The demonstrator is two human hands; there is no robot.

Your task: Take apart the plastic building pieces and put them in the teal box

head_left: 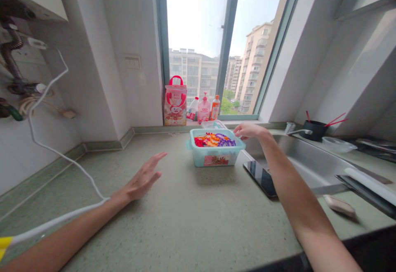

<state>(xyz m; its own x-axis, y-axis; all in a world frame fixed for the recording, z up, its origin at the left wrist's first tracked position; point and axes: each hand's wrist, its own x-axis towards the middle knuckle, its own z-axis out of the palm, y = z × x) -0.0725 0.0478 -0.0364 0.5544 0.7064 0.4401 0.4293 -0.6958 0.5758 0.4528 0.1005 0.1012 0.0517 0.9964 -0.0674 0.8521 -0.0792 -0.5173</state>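
A light turquoise plastic box [198, 157] stands upright on the counter. Red, orange and purple plastic pieces [215, 140] fill it up to near the rim; their exact kind is too small to make out. At the box's back right corner, my right hand [250, 131] has its fingers bent over the rim, with the fingertips partly hidden. My left hand [145, 178] hovers above the counter, left of the box and apart from it. Its fingers are stretched out and it holds nothing. Behind the box lies a clear lid [214, 124].
Right of the box, a phone [260, 178] lies beside the steel sink [309, 160]. Bottles [204, 109] and a pink bag [175, 105] stand by the window. A white cable [71, 160] runs along the left. Near the front right lies a small pale object [339, 206].
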